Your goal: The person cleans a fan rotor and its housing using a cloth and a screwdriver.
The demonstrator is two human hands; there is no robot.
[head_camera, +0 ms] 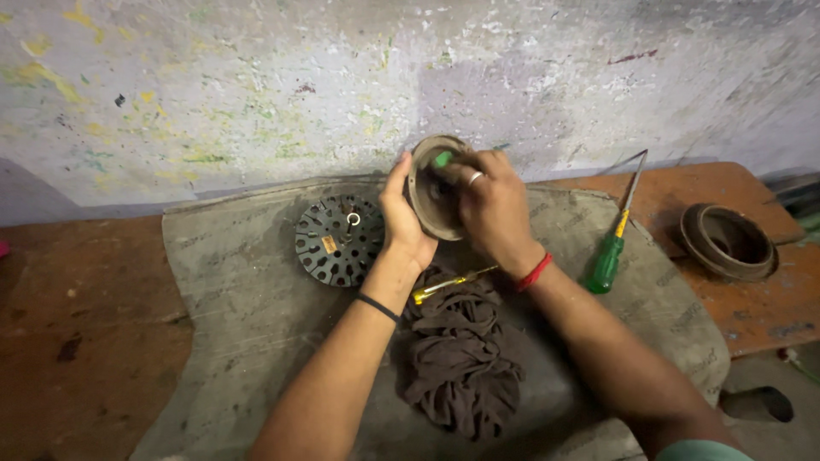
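Two hands meet at the upper middle of the frame around a round metal cover (pixel 430 192), held tilted on edge above the mat (pixel 248 282). The left hand (pixel 401 218) has its fingers clamped on the cover's near rim. The right hand (pixel 491 205) has its fingers closed together over something green (pixel 443 159) pressed inside the cover; what that thing is cannot be told.

To work well here, the left hand's grip should probably stay firm on the rim so the cover does not turn, while the right presses evenly along the inner wall.

Below the hands lie a dark rag (pixel 461 358) and a yellow-handled tool (pixel 440 286). A slotted black disc (pixel 339 240) sits just left of the hands, a green screwdriver (pixel 613 248) to the right, and a second ring-shaped cover (pixel 729 242) at far right on the worn reddish surface (pixel 85 341). Behind stands a stained, paint-flecked wall (pixel 256 85).
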